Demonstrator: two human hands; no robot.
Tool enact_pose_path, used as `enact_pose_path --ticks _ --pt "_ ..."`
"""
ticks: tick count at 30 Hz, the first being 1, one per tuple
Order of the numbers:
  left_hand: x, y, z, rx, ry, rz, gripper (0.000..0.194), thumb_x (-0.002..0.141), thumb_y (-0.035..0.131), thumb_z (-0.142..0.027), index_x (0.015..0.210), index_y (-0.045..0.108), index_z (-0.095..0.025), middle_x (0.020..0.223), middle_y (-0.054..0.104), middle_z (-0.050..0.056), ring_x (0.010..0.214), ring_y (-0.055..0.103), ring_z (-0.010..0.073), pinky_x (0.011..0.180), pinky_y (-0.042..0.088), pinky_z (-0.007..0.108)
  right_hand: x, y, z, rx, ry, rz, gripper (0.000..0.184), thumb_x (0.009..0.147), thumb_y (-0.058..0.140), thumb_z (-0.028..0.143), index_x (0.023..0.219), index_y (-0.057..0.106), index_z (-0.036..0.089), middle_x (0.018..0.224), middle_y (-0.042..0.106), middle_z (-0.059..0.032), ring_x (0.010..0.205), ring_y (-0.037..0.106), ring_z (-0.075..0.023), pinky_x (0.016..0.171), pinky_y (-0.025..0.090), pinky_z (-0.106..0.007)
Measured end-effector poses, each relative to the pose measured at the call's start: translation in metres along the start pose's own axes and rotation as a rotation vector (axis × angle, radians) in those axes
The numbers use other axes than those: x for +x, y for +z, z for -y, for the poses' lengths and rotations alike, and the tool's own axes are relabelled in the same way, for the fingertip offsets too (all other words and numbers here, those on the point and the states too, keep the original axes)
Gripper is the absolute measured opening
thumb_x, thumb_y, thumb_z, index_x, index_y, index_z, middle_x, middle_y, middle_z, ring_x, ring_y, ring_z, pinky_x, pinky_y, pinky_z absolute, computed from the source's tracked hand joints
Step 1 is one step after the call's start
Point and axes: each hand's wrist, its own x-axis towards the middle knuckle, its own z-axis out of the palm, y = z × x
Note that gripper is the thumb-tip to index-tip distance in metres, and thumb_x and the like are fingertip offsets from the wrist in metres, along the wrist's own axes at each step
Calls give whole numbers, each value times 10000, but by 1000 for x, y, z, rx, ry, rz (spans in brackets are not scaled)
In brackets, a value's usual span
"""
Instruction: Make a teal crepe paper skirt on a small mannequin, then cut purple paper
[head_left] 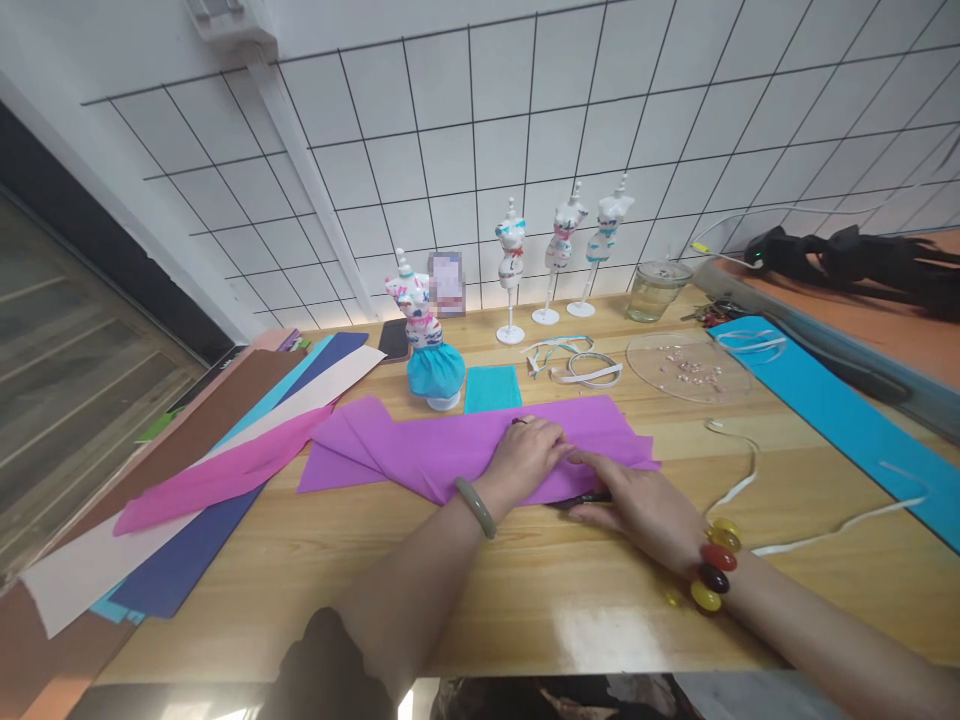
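A purple crepe-like sheet (442, 450) lies folded across the middle of the wooden table. My left hand (529, 455) presses on it with the fingers bent together and closed at a fold. My right hand (637, 500) pinches the sheet close to the left fingertips, thumb below. A dark slim object (581, 500) sticks out from beneath the sheet's near edge by the right thumb; its kind is hidden. Just behind the sheet lies a small turquoise square (492, 388). A small dress form (431, 335) with a turquoise skirt stands behind its left part.
Several coloured sheets (225, 450) lie stacked at the left. Three more dress forms (511, 265) stand along the wall, near a glass cup (657, 292). Ribbons (589, 370), a clear plate (686, 365) of small beads, a white cord (739, 485) and a blue strip (847, 420) lie rightward.
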Motion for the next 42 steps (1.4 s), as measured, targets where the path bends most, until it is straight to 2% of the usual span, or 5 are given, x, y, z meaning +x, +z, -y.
enact_pose_path --ticks 10,17,24,28,42 --pt "0 0 -1 -9 1 0 172 846 469 -325 812 552 -178 814 623 15 800 526 158 718 362 272 -1 -1 5 41 -13 -4 527 806 487 479 1243 376 205 926 667 -92 794 645 -247 644 480 -350" --pt "0 0 -1 -16 -7 7 199 860 438 -334 815 556 -180 818 623 18 798 528 159 725 364 276 4 1 11 13 -21 -30 504 793 505 477 1220 409 227 875 680 -64 737 651 -241 591 468 -323" --pt "-1 -1 0 -15 4 2 213 856 439 -352 813 551 -177 814 621 17 792 518 155 709 362 267 1 0 8 9 -12 -23 454 805 484 481 1172 433 219 891 682 -64 758 652 -240 615 476 -334" --pt "-1 0 0 -17 1 4 203 852 450 -348 805 554 -180 803 618 14 787 521 156 712 360 270 0 1 8 15 -7 -24 486 798 492 489 1189 422 209 929 674 -71 786 650 -245 632 479 -343" --pt "-1 0 1 -34 -3 22 178 854 454 -327 834 554 -180 836 621 18 814 525 157 744 365 277 6 4 18 -16 -50 -24 427 815 480 458 1178 442 234 919 676 -65 749 655 -251 585 480 -336"
